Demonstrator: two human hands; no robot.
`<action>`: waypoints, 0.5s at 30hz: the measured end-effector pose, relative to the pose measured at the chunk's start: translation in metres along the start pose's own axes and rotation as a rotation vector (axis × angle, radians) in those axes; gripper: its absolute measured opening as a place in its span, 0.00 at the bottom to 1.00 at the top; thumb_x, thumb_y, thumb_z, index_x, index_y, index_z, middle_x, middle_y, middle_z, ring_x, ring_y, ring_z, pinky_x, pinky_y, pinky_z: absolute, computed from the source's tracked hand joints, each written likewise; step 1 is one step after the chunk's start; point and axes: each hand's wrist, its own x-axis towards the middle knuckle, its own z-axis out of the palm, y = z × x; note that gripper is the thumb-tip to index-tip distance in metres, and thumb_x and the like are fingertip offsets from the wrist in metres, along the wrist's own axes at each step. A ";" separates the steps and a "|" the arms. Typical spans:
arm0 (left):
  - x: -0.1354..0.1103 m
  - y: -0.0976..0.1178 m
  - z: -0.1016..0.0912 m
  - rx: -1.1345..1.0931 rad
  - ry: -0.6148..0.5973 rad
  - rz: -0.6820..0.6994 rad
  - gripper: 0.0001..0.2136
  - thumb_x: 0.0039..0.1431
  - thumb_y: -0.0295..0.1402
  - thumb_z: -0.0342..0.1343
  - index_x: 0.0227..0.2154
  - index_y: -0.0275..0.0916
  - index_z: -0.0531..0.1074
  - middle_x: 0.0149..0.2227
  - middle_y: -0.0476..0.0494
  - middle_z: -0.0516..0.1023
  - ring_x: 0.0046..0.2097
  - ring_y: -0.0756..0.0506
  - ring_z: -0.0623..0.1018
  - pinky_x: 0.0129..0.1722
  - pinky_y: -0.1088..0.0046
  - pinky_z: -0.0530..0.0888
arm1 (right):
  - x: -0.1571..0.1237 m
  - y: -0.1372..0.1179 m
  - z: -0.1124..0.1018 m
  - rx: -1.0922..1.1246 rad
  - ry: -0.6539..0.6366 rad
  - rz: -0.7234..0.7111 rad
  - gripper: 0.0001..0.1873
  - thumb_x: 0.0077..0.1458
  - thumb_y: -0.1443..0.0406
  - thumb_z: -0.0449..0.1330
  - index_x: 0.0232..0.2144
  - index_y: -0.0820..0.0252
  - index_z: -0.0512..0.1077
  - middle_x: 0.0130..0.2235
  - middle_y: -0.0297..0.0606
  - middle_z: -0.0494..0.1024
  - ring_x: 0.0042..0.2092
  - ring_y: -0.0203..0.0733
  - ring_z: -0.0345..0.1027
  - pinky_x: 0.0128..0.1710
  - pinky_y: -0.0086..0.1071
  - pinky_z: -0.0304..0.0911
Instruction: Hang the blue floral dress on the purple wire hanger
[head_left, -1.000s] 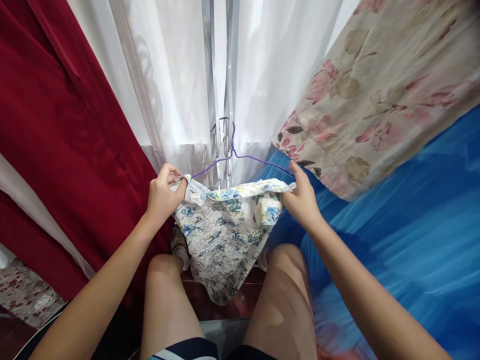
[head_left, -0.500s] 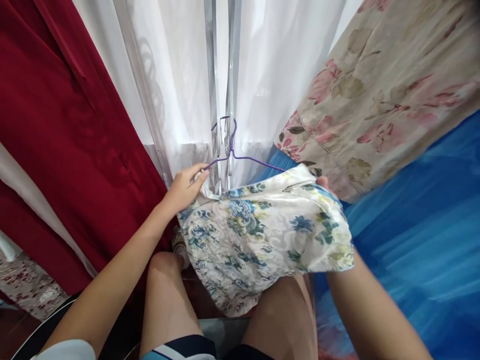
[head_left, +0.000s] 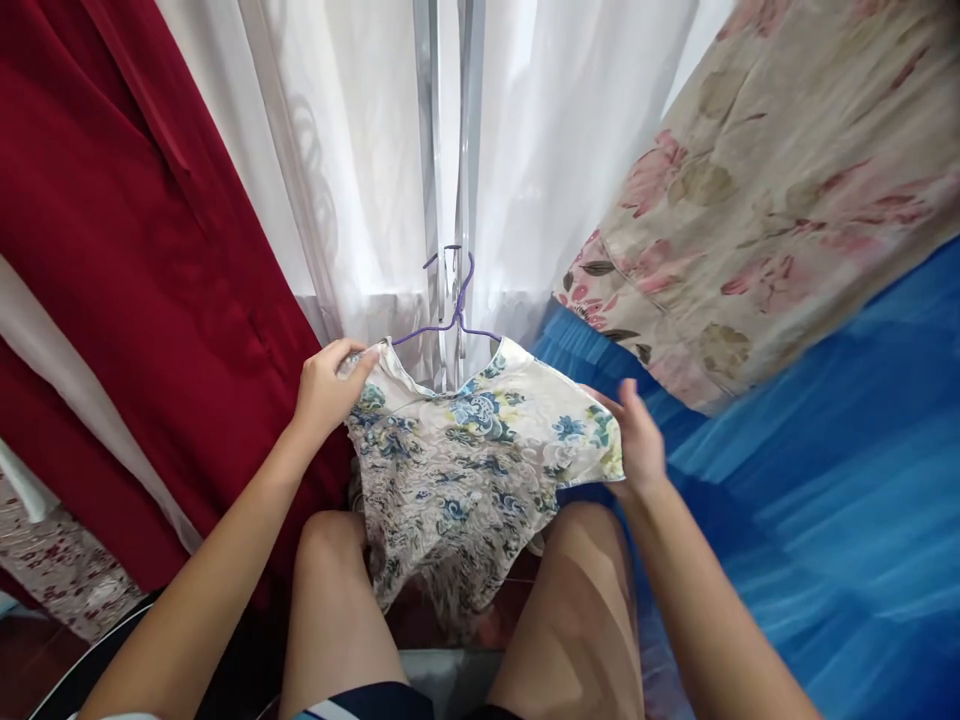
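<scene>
A white blouse [head_left: 465, 450] with blue, green and yellow flowers hangs on a purple wire hanger [head_left: 459, 315], over my knees. Only the hanger's hook and the inner part of its arms show above the neckline. My left hand [head_left: 330, 390] pinches the blouse's left shoulder beside the neckline, thumb on top. At the right sleeve, my right hand [head_left: 641, 435] has its thumb raised away from the cloth. Its fingers reach along and behind the sleeve, partly hidden. The blouse's lower part is gathered and crinkled and dangles between my legs.
White sheer curtains [head_left: 360, 150] with grey ribbons [head_left: 469, 120] hang straight ahead. Red cloth [head_left: 150, 250] is at the left, beige floral cloth [head_left: 787, 200] and blue fabric [head_left: 810, 480] at the right. A dark, light-rimmed round object [head_left: 90, 660] shows at lower left.
The right shoulder of the blouse now lies over the hanger's arm, and the garment is spread flatter. My right hand has come out from under the cloth to the sleeve edge; my left moved slightly left.
</scene>
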 end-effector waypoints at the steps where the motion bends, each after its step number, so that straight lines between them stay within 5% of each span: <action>1: 0.000 0.002 -0.004 0.018 -0.008 0.009 0.14 0.61 0.45 0.56 0.36 0.38 0.78 0.36 0.45 0.80 0.39 0.45 0.77 0.39 0.73 0.70 | -0.005 -0.002 -0.002 -0.008 -0.012 0.026 0.27 0.59 0.45 0.58 0.45 0.62 0.76 0.41 0.42 0.81 0.40 0.49 0.77 0.36 0.39 0.73; 7: 0.027 0.044 -0.020 0.116 -0.161 0.048 0.18 0.63 0.47 0.52 0.41 0.41 0.81 0.34 0.48 0.81 0.34 0.45 0.76 0.33 0.73 0.67 | -0.026 -0.014 0.014 -0.080 0.084 -0.003 0.14 0.53 0.54 0.68 0.35 0.58 0.80 0.29 0.36 0.82 0.24 0.39 0.71 0.20 0.29 0.64; 10: 0.044 0.065 -0.021 0.149 -0.279 0.165 0.17 0.63 0.46 0.53 0.47 0.44 0.79 0.36 0.48 0.81 0.33 0.46 0.74 0.34 0.72 0.66 | -0.023 -0.014 0.026 -0.014 0.181 -0.053 0.13 0.52 0.54 0.68 0.31 0.58 0.79 0.27 0.37 0.81 0.24 0.40 0.71 0.20 0.29 0.63; 15: 0.066 0.086 -0.008 0.188 -0.236 0.329 0.13 0.66 0.41 0.51 0.45 0.43 0.78 0.37 0.46 0.80 0.34 0.46 0.74 0.35 0.71 0.65 | -0.012 -0.027 0.025 -0.006 0.271 -0.094 0.14 0.53 0.54 0.67 0.31 0.61 0.79 0.29 0.42 0.82 0.27 0.43 0.74 0.24 0.32 0.65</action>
